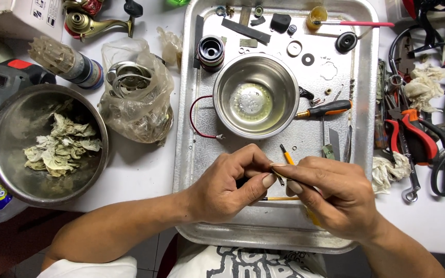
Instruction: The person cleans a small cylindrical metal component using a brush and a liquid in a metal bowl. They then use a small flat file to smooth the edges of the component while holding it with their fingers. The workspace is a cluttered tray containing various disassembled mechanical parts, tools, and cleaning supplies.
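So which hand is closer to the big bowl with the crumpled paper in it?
The left hand. It is over the metal tray, on the side towards the bowl of crumpled paper. The right hand is further off, on the far side of the left hand.

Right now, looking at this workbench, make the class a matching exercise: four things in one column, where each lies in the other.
Things:
1 small steel bowl
2 crumpled rags
3 red-handled pliers
4 clear plastic bag

Places:
A in the big bowl, far left
B on the metal tray
C right of the tray
D between the big bowl and the tray

Pairs: 1-B, 2-A, 3-C, 4-D
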